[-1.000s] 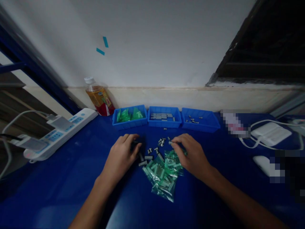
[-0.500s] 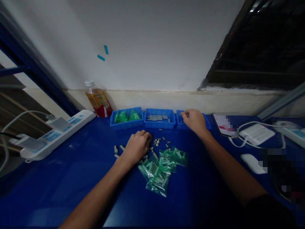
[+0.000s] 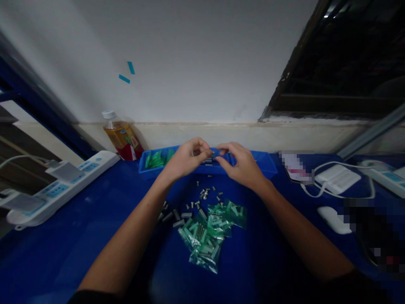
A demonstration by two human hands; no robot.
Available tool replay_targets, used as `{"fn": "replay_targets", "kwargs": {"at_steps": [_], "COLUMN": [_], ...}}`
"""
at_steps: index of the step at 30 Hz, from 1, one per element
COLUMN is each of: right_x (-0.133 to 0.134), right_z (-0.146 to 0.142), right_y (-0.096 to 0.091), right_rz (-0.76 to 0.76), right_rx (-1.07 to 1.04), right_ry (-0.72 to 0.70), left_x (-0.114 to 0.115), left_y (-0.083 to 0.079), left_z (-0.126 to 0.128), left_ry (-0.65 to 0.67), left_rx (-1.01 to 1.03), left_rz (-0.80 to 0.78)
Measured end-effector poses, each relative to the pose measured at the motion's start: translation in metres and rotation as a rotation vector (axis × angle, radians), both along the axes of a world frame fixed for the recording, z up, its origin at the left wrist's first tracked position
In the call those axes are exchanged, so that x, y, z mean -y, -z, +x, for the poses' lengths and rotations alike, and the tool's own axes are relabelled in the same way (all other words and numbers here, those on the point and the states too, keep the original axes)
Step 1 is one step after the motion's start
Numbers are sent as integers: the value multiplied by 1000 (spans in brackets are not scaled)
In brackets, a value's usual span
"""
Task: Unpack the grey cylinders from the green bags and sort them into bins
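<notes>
My left hand [image 3: 189, 159] is raised over the middle blue bin, its thumb and fingers pinched together. A tiny piece shows at the fingertips, too small to name. My right hand [image 3: 240, 165] faces it from the right, thumb and forefinger apart, with nothing visible between them. Behind the hands, metal standoffs [image 3: 208, 161] lie in the bin. Small screws [image 3: 205, 194] are scattered on the blue table below. More metal standoffs [image 3: 179, 223] lie beside my left forearm. Filled green-tinted bags [image 3: 202, 240] are heaped nearer to me.
A left blue bin [image 3: 146, 170] holds green bags. The right blue bin [image 3: 268, 165] is partly hidden by my right hand. A drink bottle [image 3: 123, 137] and a power strip [image 3: 68, 181] stand left. A phone [image 3: 295, 166], a white charger [image 3: 338, 177] and a white case [image 3: 333, 219] lie right.
My left hand has lifted from the table pieces and moved up to the middle bin. My right hand has left the right bin and moved left towards it. The view has shifted slightly.
</notes>
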State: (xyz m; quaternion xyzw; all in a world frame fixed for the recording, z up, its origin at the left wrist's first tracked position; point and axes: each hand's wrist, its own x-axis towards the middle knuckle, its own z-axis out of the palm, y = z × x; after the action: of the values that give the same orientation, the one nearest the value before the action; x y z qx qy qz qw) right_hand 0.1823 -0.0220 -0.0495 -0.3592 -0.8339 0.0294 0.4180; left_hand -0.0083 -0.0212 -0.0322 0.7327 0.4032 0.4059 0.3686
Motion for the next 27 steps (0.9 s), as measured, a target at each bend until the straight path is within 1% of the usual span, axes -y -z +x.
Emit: {"fn": "replay_targets", "kwargs": {"at_steps": [2,5,7,8,9,11,12,14,16,18,20,22,23,25,27], "right_x": [4,3,-1,-4,-7,-17,-22,-33,-41,-47,-49,-47,-44,-36,-25], "right_z": [-10,-15,-9,-4,2,17,24,38,46,49,48,43,39,30,18], "right_y": [-4,-5,-6,-6,-5,-2,2,11,22,31,36,36,35,33,32], "right_rz": [26,29,17,9,2,-29,-64,-191,-342,-445,-460,-396,-342,-225,-132], "right_rx": [-7,-13,8,22,39,98,147,269,367,408,392,327,280,173,71], "right_ry": [-43,-37,-12,19,74,257,371,580,701,746,766,756,723,597,434], "left_x": [-2,-2,-1,-1,1,4,6,11,15,17,18,16,14,10,5], "left_y": [-2,0,2,3,5,11,16,26,37,45,50,52,52,53,53], "left_z": [4,6,2,-1,-5,-11,-12,-13,-10,-6,-2,-1,-1,-3,-7], "left_ry": [44,62,61,70,91,158,190,219,209,218,231,228,221,204,173], "left_rx": [62,104,52,-15,-116,-379,-511,-707,-807,-857,-879,-877,-868,-845,-815], "left_rz": [-16,-53,-63,-52,-36,-7,0,17,64,102,107,91,71,6,-67]}}
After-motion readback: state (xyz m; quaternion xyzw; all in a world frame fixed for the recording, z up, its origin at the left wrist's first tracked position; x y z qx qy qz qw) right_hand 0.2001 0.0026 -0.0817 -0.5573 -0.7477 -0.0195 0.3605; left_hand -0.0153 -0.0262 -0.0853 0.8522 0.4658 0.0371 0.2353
